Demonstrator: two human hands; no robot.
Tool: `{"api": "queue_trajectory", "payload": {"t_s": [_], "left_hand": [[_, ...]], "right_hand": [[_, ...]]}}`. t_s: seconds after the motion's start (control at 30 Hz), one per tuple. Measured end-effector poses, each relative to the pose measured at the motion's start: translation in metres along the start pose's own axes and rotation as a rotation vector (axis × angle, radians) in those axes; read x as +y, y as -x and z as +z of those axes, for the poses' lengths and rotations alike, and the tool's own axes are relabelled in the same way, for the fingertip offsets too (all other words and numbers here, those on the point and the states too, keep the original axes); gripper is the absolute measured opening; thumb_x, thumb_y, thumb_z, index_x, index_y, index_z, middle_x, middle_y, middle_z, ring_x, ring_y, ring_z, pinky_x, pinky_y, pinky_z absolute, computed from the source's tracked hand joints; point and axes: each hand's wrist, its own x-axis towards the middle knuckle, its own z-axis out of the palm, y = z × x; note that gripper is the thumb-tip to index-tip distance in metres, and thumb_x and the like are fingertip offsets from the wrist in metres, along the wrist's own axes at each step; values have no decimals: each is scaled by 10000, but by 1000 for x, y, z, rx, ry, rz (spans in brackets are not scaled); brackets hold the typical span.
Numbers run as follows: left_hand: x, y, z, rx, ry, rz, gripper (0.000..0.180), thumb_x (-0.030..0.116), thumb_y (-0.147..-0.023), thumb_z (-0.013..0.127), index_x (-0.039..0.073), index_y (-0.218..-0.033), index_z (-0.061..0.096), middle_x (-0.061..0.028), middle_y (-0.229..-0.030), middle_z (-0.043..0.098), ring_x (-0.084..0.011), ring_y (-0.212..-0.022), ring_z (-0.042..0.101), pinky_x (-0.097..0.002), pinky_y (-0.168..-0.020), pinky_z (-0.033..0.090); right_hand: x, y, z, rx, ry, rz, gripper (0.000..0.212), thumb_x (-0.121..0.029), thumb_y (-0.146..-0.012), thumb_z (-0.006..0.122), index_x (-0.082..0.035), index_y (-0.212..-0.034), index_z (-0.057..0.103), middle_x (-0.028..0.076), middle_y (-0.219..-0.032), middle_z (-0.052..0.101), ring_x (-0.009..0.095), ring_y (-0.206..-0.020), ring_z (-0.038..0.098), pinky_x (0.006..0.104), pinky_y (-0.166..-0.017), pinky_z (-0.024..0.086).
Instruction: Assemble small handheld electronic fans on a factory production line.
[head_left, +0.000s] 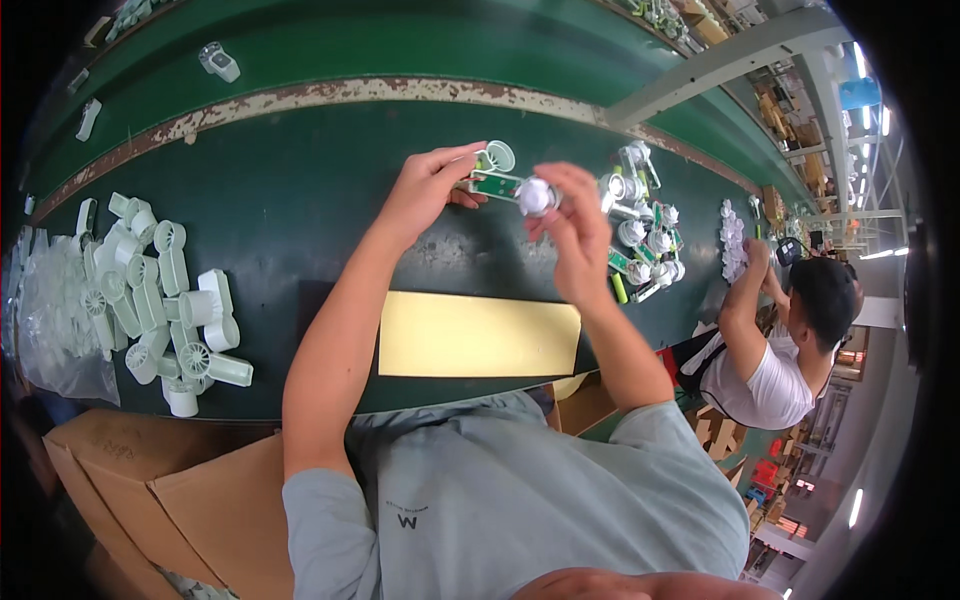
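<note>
My left hand (430,185) pinches the left end of a small green circuit board with a pale green plastic fan housing (495,170) on it. My right hand (570,225) grips a small white round fan part (535,195) at the board's right end. Both hands hold the assembly above the dark green workbench (290,210). To the right of my right hand lies a cluster of similar board-and-fan assemblies (640,230).
A pile of pale green fan housings (160,300) and clear plastic bags (50,310) lies at the left. A yellow sheet (475,335) sits at the bench's near edge. Cardboard boxes (170,480) stand below left. Another person (780,340) works at the right. A conveyor (350,50) runs behind.
</note>
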Motion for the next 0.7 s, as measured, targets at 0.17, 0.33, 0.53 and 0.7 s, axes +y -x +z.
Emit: {"api": "queue_trajectory", "payload": {"t_s": [0.17, 0.33, 0.53, 0.7], "left_hand": [[-5, 4, 3, -94, -154, -87, 343, 208, -1018, 543, -32, -1240, 649, -116, -931, 696, -168, -678, 677, -249, -597, 552], [-1, 9, 10, -94, -160, -103, 338, 204, -1014, 544, -71, -1170, 665, -121, -843, 692, -184, -625, 679, -258, -558, 549], [-1, 10, 6, -116, -157, -101, 330, 192, -1012, 540, -99, -1109, 662, -151, -823, 681, -197, -621, 684, -263, -540, 539], [0, 7, 4, -145, -66, -127, 360, 244, -1026, 541, -96, -1044, 658, -141, -786, 665, -204, -624, 685, -265, -536, 534]], "right_hand": [[-5, -18, -14, -62, -152, 98, 312, -41, -984, 484, 4, -1280, 570, 130, -1317, 516, 121, -739, 607, 230, -627, 505], [10, -28, -16, -150, -153, 32, 383, 41, -918, 590, -8, -1297, 568, 94, -1282, 540, 122, -804, 603, 267, -699, 536], [4, -34, -19, -247, 401, -99, 414, 47, -832, 695, -59, -1230, 653, 108, -1225, 565, 161, -865, 630, 290, -710, 536], [6, -38, -20, -242, 620, -291, 324, -11, -852, 698, -77, -1168, 690, 115, -1175, 592, 211, -828, 639, 295, -690, 532]]}}
